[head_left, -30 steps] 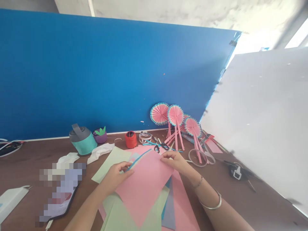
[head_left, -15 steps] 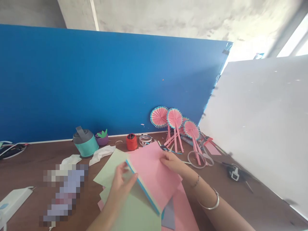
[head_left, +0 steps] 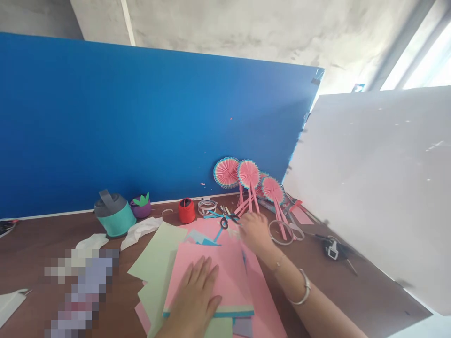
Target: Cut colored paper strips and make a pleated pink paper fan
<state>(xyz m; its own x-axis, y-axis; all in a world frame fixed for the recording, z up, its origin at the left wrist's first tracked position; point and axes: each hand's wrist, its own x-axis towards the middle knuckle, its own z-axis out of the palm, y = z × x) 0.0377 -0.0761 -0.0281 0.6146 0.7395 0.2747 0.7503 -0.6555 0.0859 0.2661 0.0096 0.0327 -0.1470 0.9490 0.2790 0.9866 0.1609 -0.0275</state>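
At left, overlapping pale green sheets (head_left: 152,258) are spread on the tabletop (head_left: 30,251). To their right, a pink sheet (head_left: 229,270) is pressed on by the left hand (head_left: 196,289), which is laid palm down with fingers extended toward the far side and is closed on nothing. The blue-and-cream border (head_left: 243,311) of the sheet is turned to the near side, its long axis directed left to right. Beyond the far edge, dark-handled scissors (head_left: 224,223) are seen; the direction of their blades is not clearly resolved. Just right of the scissors, the right hand (head_left: 255,231) is placed, nearer to them than the left; its fingers are blurred, so whether anything is grasped cannot be told. Farther right, a pale hoop (head_left: 282,243) is seen.
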